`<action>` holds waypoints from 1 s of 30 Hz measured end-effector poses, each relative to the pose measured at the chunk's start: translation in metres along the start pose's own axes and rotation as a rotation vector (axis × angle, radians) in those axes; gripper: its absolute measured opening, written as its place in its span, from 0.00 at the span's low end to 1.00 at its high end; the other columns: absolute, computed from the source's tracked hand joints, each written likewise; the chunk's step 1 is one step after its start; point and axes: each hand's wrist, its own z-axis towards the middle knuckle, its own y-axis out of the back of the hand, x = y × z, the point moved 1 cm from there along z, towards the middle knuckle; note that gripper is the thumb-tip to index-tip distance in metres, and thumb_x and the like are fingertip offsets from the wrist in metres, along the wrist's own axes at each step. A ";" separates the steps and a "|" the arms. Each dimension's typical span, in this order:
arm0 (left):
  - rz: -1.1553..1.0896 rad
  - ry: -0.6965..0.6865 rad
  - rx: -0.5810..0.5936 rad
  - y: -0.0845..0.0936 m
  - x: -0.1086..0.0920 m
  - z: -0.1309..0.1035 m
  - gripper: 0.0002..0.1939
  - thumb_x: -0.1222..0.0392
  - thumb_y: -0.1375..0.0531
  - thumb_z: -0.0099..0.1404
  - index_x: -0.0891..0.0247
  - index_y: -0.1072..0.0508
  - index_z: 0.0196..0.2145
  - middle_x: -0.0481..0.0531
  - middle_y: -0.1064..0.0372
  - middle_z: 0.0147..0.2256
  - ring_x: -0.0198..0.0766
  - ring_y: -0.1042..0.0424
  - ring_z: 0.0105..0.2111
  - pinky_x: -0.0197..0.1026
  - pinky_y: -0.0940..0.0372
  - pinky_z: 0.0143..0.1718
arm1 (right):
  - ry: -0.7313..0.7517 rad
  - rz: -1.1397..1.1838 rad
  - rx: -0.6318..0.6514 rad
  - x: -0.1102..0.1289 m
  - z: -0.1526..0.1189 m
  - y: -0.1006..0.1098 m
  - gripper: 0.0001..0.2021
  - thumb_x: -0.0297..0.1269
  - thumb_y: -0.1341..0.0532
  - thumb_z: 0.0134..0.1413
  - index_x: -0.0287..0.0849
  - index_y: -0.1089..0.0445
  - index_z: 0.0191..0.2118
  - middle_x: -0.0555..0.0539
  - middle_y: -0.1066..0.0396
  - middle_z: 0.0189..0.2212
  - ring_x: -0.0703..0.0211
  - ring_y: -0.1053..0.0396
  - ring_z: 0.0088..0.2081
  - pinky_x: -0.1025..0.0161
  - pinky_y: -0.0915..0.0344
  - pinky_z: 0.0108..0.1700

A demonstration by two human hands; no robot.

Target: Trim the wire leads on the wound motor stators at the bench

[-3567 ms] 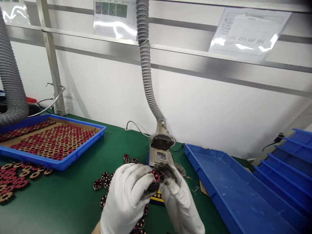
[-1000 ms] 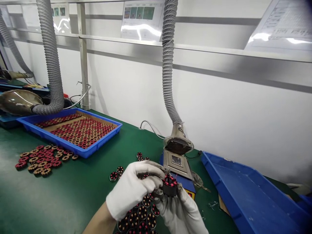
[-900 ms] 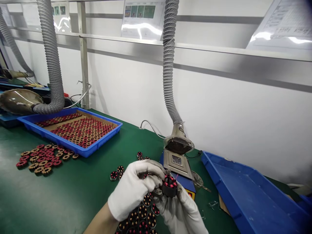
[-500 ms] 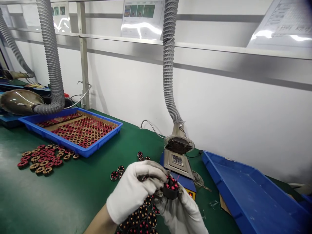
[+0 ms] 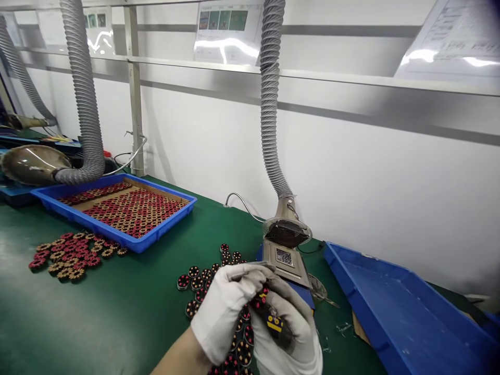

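My left hand (image 5: pixel 224 307), in a white glove with greyed fingertips, is closed in a pinch at the near side of the hot plate. Its fingers touch the upper edge of a small round motor stator (image 5: pixel 261 299) with red windings. Wrapped around the stator from the right is my right hand (image 5: pixel 291 323), also gloved. A dark surface with yellow marks shows between the right fingers and thumb. Fingers cover much of the stator. Below and left of both hands lie several similar round stators (image 5: pixel 244 353) with red or copper-coloured windings in dark rings.
A flat hot plate (image 5: pixel 287 259) stands beyond my hands, under a fume extraction hood (image 5: pixel 287 232) on a grey hose. To the right is a tilted blue tray (image 5: pixel 414 307). A blue tray (image 5: pixel 136 245) of stators and a loose pile of stators (image 5: pixel 70 255) are left.
The stator has tilted and is more covered by my fingers. My left hand has shifted right and slightly down, uncovering more stators on the table. My right fingers have curled over the top.
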 end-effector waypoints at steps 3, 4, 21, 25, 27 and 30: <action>-0.172 -0.176 -0.181 0.000 0.004 0.001 0.06 0.61 0.35 0.46 0.65 0.27 0.24 0.52 0.29 0.30 0.41 0.31 0.36 0.41 0.37 0.45 | -0.033 -0.005 -0.042 -0.004 0.005 0.003 0.20 0.21 0.34 0.38 0.50 0.30 0.39 0.49 0.32 0.40 0.57 0.32 0.42 0.61 0.33 0.42; -0.185 -0.208 -0.211 0.001 0.002 0.001 0.07 0.60 0.35 0.46 0.63 0.27 0.24 0.51 0.29 0.31 0.41 0.31 0.37 0.42 0.38 0.46 | -0.055 -0.009 -0.059 -0.005 0.008 0.005 0.20 0.21 0.34 0.37 0.49 0.31 0.38 0.49 0.32 0.40 0.57 0.32 0.41 0.62 0.33 0.41; 0.024 -0.039 -0.126 0.000 -0.015 -0.005 0.14 0.73 0.38 0.47 0.67 0.25 0.34 0.52 0.28 0.29 0.32 0.31 0.29 0.30 0.36 0.32 | -0.079 0.037 -0.010 0.002 0.002 0.003 0.18 0.23 0.35 0.40 0.50 0.32 0.38 0.49 0.32 0.41 0.57 0.32 0.42 0.61 0.34 0.41; 0.000 -0.054 -0.141 -0.001 -0.013 -0.002 0.08 0.70 0.38 0.49 0.68 0.26 0.30 0.50 0.29 0.26 0.30 0.32 0.27 0.29 0.37 0.31 | -0.081 0.020 0.016 0.000 -0.003 0.002 0.18 0.24 0.34 0.39 0.51 0.32 0.37 0.50 0.31 0.41 0.55 0.32 0.41 0.58 0.35 0.43; -0.043 -0.107 -0.194 0.003 -0.012 0.000 0.08 0.68 0.36 0.49 0.66 0.26 0.31 0.50 0.28 0.27 0.32 0.30 0.29 0.30 0.36 0.34 | -0.088 0.039 0.051 -0.003 -0.004 0.004 0.19 0.24 0.34 0.39 0.51 0.32 0.38 0.50 0.32 0.41 0.55 0.32 0.42 0.58 0.35 0.43; -0.110 -0.183 -0.248 0.007 -0.014 0.000 0.11 0.64 0.36 0.52 0.64 0.27 0.36 0.51 0.27 0.32 0.33 0.30 0.34 0.31 0.36 0.39 | -0.104 0.075 0.086 -0.007 -0.006 0.007 0.21 0.22 0.35 0.40 0.51 0.33 0.40 0.50 0.32 0.42 0.57 0.32 0.43 0.60 0.34 0.42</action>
